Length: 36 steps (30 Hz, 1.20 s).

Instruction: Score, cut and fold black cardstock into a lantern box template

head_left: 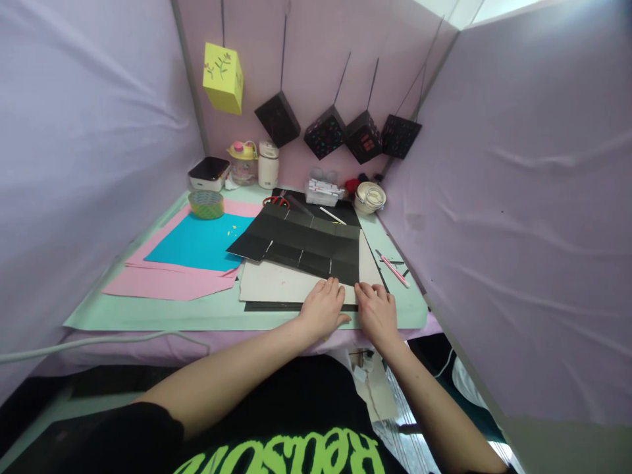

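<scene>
A creased black card [306, 240] with short cuts along its edges lies over a pale board [276, 283]. My left hand [324, 306] rests at the card's near edge, its fingertips on or beside it and its thumb out to the right. At the card's near right corner, my right hand [376, 313] touches the edge with bent fingers; whether it pinches the card is hard to tell. More black sheet shows beneath the board. A pink craft knife [394, 268] lies to the right, and a white stick [332, 215] behind the card.
Left on the green mat [162, 316] are blue paper [197, 240], pink paper [172, 284] and a tape roll [206, 205]. Red-handled scissors [276, 202], a white bottle [268, 164] and a clear box [323, 189] stand or lie behind. A yellow cube [223, 79] and several black ones hang above.
</scene>
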Tool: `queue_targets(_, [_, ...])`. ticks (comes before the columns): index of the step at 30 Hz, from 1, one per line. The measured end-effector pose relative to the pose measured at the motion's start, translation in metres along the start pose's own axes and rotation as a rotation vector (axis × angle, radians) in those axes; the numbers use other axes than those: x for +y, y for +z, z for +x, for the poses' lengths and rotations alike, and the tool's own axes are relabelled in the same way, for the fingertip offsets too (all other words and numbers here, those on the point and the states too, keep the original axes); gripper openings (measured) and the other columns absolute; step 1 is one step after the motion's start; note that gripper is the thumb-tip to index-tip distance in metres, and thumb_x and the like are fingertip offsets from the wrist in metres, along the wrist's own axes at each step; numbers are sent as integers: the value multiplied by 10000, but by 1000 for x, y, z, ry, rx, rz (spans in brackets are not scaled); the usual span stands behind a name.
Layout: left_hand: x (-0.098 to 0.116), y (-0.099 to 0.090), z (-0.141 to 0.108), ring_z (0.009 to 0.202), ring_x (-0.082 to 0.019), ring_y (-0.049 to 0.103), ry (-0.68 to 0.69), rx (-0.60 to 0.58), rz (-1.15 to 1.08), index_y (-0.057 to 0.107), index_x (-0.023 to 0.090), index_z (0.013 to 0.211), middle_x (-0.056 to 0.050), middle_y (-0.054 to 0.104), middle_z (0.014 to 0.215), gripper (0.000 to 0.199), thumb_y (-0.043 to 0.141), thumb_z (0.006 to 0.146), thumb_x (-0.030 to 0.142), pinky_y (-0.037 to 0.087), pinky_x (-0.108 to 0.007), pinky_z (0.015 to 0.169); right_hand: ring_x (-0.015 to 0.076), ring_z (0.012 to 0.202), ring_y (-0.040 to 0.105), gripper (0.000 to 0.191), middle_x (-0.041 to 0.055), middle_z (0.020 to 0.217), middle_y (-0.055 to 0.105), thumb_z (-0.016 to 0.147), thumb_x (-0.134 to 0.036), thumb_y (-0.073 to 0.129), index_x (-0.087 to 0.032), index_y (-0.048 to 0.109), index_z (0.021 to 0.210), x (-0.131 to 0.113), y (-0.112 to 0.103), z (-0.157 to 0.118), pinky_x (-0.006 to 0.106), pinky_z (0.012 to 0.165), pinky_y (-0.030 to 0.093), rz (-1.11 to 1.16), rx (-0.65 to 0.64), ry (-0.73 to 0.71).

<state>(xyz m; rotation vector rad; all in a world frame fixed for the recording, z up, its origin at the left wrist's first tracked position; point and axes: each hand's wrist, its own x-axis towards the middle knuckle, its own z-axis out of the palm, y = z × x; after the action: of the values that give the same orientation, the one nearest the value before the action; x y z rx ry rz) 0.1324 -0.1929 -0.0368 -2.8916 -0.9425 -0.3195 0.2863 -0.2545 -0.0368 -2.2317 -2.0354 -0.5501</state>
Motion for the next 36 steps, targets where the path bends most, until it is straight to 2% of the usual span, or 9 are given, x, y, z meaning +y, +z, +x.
queue_targets(8, [2,4,-2,1346,-324,399,-14,20,-57,469,44,1365,-233,453,1429,691,550,883,533,308,-423,1082,280,1099,465,335,90,1277,619,920,-164,452,-183,627,1205,-9,5,0,406,810,344,93,30,166])
queue_targets(13, [-24,-7,-5,1448,-251,216,6,69,-106,413,120,1428,-118,264,1564,641,491,922,506,188,-406,1167,296,1126,449,395,69,1326,588,870,-138,461,-212,629,1220,7,10,16,404,813,409,162,-20,151])
queue_targets(16, [-51,-11,-10,1448,-267,216,-187,9,-89,375,61,1448,-148,295,1545,706,459,927,531,144,-417,1184,317,1142,448,418,81,1335,578,848,-121,452,-201,632,1216,14,14,30,435,818,443,177,-27,144])
queue_targets(18, [-65,-11,-14,1448,-289,212,-290,-51,-98,372,43,1449,-168,298,1539,766,432,915,588,141,-436,1184,329,1160,443,440,104,1343,566,841,-109,440,-168,615,1240,12,15,39,469,853,450,194,26,143])
queue_targets(20, [-73,-8,-16,1453,-300,191,-322,-86,-117,370,55,1453,-168,282,1546,809,402,898,643,142,-450,1182,316,1178,446,463,132,1338,560,840,-100,430,-125,584,1275,2,14,47,475,925,437,248,122,82])
queue_targets(22, [-76,-5,-17,1456,-300,181,-318,-94,-129,364,64,1458,-169,269,1551,824,379,893,663,142,-452,1181,278,1192,456,475,145,1326,559,849,-99,418,-99,557,1303,-15,12,54,435,997,413,345,194,-71])
queue_targets(25, [-75,-4,-17,1454,-300,189,-304,-85,-121,359,49,1456,-180,259,1552,801,365,908,632,148,-454,1179,243,1178,479,460,138,1310,562,874,-116,406,-95,553,1310,-42,8,64,387,1026,400,445,176,-282])
queue_targets(29, [-75,-4,-18,1447,-287,217,-279,-56,-105,377,46,1445,-177,283,1543,737,362,924,567,161,-445,1175,237,1117,492,417,121,1237,585,908,-143,408,-126,585,1285,-57,6,72,370,998,409,448,73,-330])
queue_targets(36, [-69,-4,-18,1446,-256,225,-204,35,-91,389,38,1436,-159,294,1542,695,393,904,484,119,-416,1187,210,1055,500,379,89,1189,608,924,-154,420,-188,609,1251,-52,4,74,356,987,391,405,28,-360])
